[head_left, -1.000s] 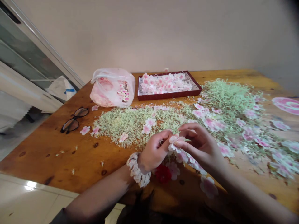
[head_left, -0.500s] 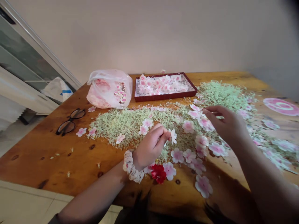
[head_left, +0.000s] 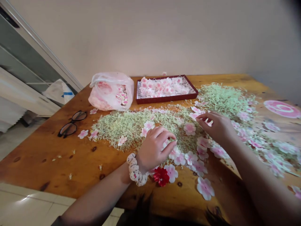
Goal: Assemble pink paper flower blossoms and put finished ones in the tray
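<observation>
My left hand [head_left: 154, 147], with a pale scrunchie [head_left: 136, 171] round its wrist, hovers over the dried shredded filler. Its thumb and index finger are apart, with nothing seen between them. Just below the fingertips lies a pale pink artificial flower [head_left: 174, 153]. A red flower [head_left: 161, 176] rests beside the scrunchie. My right hand [head_left: 217, 127] is stretched over the scattered blossoms, fingers loosely bent and a gap showing between thumb and index finger. Its fingertips are by a pink-white flower [head_left: 194, 116]; whether they touch it is unclear.
Behind the filler stand a dark red box [head_left: 166, 99] of pink flowers and a translucent plastic bag [head_left: 110, 105]. Glasses [head_left: 68, 128] lie at the left. Light green shreds [head_left: 223, 97] and a pink oval sign [head_left: 282, 109] are to the right. A wall backs the table.
The white flower that my left hand pinched has been let go, and its fingers have parted. My right hand has shifted slightly left and down.
</observation>
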Action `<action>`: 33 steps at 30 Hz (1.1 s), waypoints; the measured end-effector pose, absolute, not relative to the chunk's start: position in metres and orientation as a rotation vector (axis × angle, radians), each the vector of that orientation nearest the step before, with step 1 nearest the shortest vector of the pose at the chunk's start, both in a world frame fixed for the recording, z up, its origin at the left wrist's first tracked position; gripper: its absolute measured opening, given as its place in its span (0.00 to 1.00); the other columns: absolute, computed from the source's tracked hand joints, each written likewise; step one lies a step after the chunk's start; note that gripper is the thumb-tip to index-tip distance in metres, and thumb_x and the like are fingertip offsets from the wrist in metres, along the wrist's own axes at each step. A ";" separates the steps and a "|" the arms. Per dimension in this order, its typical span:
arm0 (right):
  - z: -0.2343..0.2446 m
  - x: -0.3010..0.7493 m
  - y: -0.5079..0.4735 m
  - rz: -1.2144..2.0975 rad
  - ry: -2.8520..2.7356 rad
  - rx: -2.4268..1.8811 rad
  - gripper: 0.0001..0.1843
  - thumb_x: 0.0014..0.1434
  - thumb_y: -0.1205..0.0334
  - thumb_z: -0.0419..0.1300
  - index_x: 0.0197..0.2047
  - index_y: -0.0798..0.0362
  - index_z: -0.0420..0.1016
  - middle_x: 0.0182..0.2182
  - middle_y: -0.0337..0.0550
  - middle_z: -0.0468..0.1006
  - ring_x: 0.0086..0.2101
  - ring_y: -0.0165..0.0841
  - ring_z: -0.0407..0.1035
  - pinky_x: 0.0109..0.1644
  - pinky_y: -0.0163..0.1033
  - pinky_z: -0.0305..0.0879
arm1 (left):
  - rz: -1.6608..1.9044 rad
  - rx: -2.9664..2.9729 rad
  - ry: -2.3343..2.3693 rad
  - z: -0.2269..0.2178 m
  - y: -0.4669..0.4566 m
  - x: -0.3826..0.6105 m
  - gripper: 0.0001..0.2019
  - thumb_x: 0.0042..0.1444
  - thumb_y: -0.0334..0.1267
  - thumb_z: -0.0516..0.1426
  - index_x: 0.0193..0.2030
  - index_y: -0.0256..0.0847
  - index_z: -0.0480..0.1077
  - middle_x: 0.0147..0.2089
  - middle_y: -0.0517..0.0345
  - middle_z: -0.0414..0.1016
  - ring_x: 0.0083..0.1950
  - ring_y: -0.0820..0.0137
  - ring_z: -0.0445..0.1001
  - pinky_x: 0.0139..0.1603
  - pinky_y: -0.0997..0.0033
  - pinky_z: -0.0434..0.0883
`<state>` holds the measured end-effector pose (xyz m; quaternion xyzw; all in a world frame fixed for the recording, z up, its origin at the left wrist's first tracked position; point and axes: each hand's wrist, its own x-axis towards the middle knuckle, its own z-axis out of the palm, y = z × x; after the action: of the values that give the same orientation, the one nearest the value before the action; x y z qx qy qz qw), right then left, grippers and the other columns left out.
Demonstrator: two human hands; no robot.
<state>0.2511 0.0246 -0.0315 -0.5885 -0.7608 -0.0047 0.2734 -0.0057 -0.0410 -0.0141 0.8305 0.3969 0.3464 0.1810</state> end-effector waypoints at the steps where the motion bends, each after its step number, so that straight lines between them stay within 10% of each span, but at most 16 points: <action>1: -0.030 0.250 0.023 -0.017 -2.047 -1.593 0.09 0.56 0.59 0.57 0.33 0.52 0.77 0.28 0.43 0.76 0.29 0.35 0.67 0.35 0.38 0.61 | 1.002 2.338 1.118 -0.014 -0.041 -0.006 0.06 0.62 0.37 0.52 0.40 0.39 0.68 0.39 0.54 0.71 0.44 0.67 0.68 0.48 0.62 0.65; 20: -0.031 0.243 0.019 0.232 -2.167 -1.788 0.17 0.56 0.45 0.57 0.31 0.51 0.76 0.24 0.43 0.75 0.25 0.34 0.66 0.29 0.37 0.57 | 0.965 2.227 1.189 -0.012 -0.036 -0.011 0.06 0.61 0.35 0.51 0.42 0.39 0.67 0.43 0.53 0.68 0.48 0.66 0.68 0.51 0.62 0.66; 33: -0.037 0.247 0.022 0.218 -2.175 -1.775 0.12 0.57 0.56 0.54 0.31 0.52 0.76 0.27 0.43 0.78 0.27 0.36 0.69 0.31 0.38 0.60 | 0.960 2.333 1.181 -0.014 -0.038 -0.011 0.07 0.61 0.34 0.51 0.43 0.38 0.67 0.44 0.51 0.67 0.48 0.66 0.67 0.52 0.61 0.67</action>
<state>0.2474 0.0222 -0.0373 -0.6219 -0.7623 0.0765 0.1621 -0.0113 -0.0382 -0.0140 0.8243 0.4173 0.3392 0.1771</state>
